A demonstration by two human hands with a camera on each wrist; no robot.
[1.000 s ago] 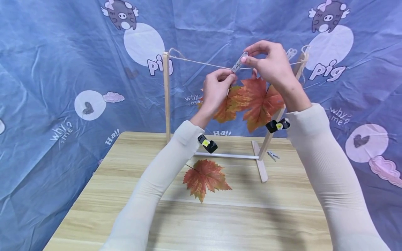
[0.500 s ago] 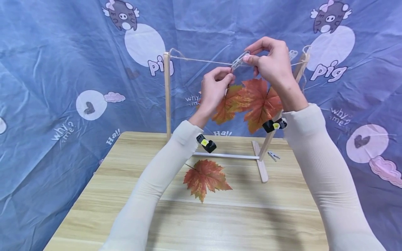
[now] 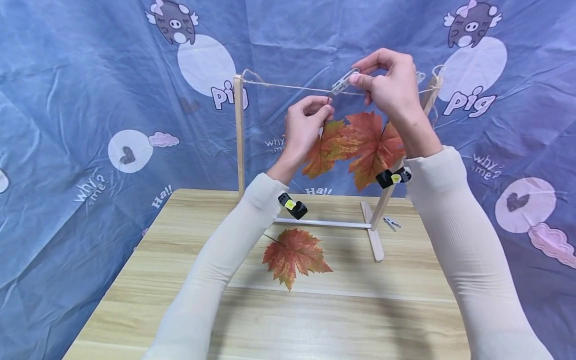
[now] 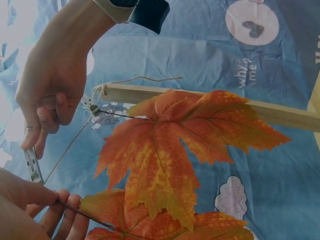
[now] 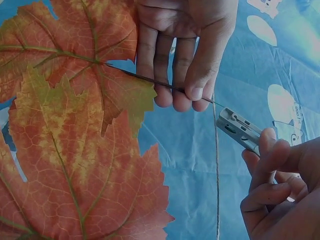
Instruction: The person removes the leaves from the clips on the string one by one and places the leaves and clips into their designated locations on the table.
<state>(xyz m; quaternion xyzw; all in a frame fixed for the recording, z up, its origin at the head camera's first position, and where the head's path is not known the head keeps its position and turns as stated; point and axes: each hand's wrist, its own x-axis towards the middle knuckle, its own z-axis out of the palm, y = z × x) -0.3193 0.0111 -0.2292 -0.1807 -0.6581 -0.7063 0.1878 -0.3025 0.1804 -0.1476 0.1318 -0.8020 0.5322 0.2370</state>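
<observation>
My left hand (image 3: pixel 306 120) pinches the dark stem of an orange-green artificial maple leaf (image 3: pixel 320 156) between thumb and fingers, just below the twine (image 3: pixel 288 87). Above it, my right hand (image 3: pixel 393 82) pinches a grey clothespin (image 3: pixel 343 83) by its handle end. The clothespin lies slanted, its nose at the twine and near the stem's tip in the right wrist view; whether it clamps either cannot be told. A second maple leaf (image 4: pixel 165 135) hangs by its stem from another clothespin (image 4: pixel 91 106) on the twine and partly covers the held leaf.
The twine runs between two wooden posts (image 3: pixel 239 140) of a stand with a white crossbar (image 3: pixel 324 223) and a wooden foot (image 3: pixel 373 240). Another maple leaf (image 3: pixel 294 257) lies on the table (image 3: pixel 180 280). A loose clothespin (image 3: pixel 391 223) lies right of the stand.
Both hands have risen slightly, the left also drifting left. The clothespin has moved up a little and tilted flatter. The twine's middle sits higher.
</observation>
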